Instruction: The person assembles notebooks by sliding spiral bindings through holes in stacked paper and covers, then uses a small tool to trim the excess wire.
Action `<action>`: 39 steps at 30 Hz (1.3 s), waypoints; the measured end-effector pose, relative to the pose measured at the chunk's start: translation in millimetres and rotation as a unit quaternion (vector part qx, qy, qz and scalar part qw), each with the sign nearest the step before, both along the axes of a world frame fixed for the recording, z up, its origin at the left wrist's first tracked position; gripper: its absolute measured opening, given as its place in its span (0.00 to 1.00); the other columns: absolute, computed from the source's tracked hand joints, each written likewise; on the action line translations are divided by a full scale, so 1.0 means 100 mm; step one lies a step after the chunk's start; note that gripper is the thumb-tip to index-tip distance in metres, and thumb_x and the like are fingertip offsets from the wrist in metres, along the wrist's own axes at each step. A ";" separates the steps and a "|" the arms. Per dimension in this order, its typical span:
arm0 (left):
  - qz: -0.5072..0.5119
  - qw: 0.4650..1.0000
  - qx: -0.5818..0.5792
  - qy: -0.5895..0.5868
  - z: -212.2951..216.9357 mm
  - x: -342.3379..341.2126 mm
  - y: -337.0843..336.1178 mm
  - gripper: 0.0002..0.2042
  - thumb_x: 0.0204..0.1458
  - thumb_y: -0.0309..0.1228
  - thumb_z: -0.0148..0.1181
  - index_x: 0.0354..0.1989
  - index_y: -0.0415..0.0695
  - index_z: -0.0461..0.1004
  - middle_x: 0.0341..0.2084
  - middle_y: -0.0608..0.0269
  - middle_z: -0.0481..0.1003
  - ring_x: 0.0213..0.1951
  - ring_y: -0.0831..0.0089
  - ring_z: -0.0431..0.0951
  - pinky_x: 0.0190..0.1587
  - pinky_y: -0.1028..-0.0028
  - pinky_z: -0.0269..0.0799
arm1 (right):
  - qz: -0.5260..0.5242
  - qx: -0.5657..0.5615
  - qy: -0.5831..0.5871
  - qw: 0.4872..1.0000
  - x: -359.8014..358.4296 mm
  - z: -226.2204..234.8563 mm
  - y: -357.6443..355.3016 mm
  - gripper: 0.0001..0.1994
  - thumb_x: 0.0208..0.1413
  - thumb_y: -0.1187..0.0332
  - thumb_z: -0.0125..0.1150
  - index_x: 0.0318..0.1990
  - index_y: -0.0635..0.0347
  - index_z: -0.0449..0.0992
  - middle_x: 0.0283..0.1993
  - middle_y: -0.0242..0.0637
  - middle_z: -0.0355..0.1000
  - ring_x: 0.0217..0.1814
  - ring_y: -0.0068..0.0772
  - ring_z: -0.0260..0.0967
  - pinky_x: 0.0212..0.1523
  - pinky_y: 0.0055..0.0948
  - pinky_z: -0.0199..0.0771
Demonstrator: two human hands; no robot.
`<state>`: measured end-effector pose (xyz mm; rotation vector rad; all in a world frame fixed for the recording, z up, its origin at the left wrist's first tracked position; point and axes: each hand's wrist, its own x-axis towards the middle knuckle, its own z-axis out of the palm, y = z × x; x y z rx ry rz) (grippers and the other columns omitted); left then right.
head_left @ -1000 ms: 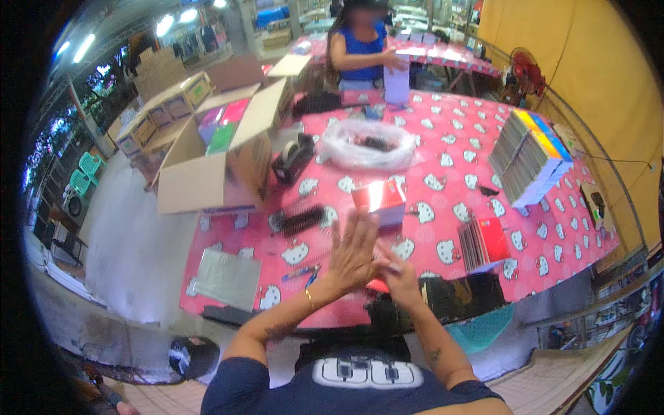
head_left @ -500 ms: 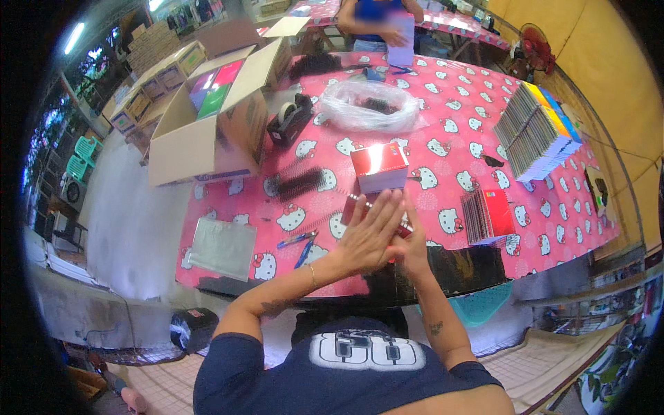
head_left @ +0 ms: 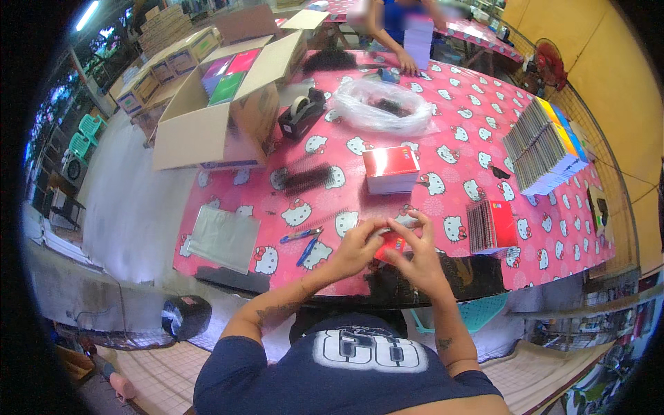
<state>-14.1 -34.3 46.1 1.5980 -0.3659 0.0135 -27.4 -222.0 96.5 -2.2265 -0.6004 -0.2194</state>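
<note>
In front of me a small red notebook [head_left: 392, 243] is partly hidden by my fingers. My left hand [head_left: 361, 247] grips its upper left edge between thumb and fingertips. The fingers of my right hand [head_left: 419, 254] are bent over its top and right side, with the thumb against the cover. Just beyond stands a stack of red-covered notebook blocks [head_left: 391, 166]. To my left lie two pairs of blue-handled cutters [head_left: 308, 250], a loose wire coil and a bunch of black spiral coils [head_left: 308, 180]. Red spiral notebooks [head_left: 499, 225] stand stacked to my right.
An open carton [head_left: 190, 138] of notebooks sits at the far left, beside a black tape dispenser [head_left: 302, 114]. A plastic bag [head_left: 380, 107] lies mid-table. Clear sheets [head_left: 223, 238] rest near left. A tall notebook stack [head_left: 546, 149] stands right; a co-worker [head_left: 401, 31] is across the table.
My hands have gone from lying flat together over the notebook to gripping its edges, nearer to me. The co-worker's hand has come down onto the table.
</note>
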 end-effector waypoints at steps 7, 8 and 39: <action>0.105 0.966 0.205 -0.119 -0.46 0.06 0.39 0.18 0.56 0.30 0.57 0.55 0.37 0.72 0.44 0.51 0.76 0.46 0.60 0.77 0.51 0.64 0.71 | -0.008 0.002 -0.053 0.999 0.22 -0.30 0.09 0.11 0.56 0.71 0.64 0.47 0.55 0.79 0.36 0.40 0.74 0.37 0.43 0.74 0.38 0.37 0.75; 0.174 0.921 0.291 -0.191 -0.50 0.01 0.53 0.20 0.56 0.32 0.59 0.55 0.38 0.71 0.45 0.53 0.75 0.47 0.60 0.76 0.52 0.64 0.70 | -0.018 -0.014 -0.068 0.997 0.25 -0.38 0.10 0.10 0.56 0.71 0.63 0.46 0.56 0.79 0.36 0.41 0.74 0.38 0.44 0.74 0.38 0.39 0.75; -0.020 0.891 -0.245 0.382 -0.35 -0.21 0.50 0.18 0.66 0.40 0.43 0.54 0.39 0.68 0.39 0.53 0.77 0.40 0.60 0.83 0.42 0.62 0.81 | -0.088 -0.105 -0.139 0.981 0.34 -0.58 0.26 0.08 0.56 0.64 0.64 0.41 0.54 0.80 0.33 0.38 0.75 0.35 0.43 0.74 0.36 0.40 0.73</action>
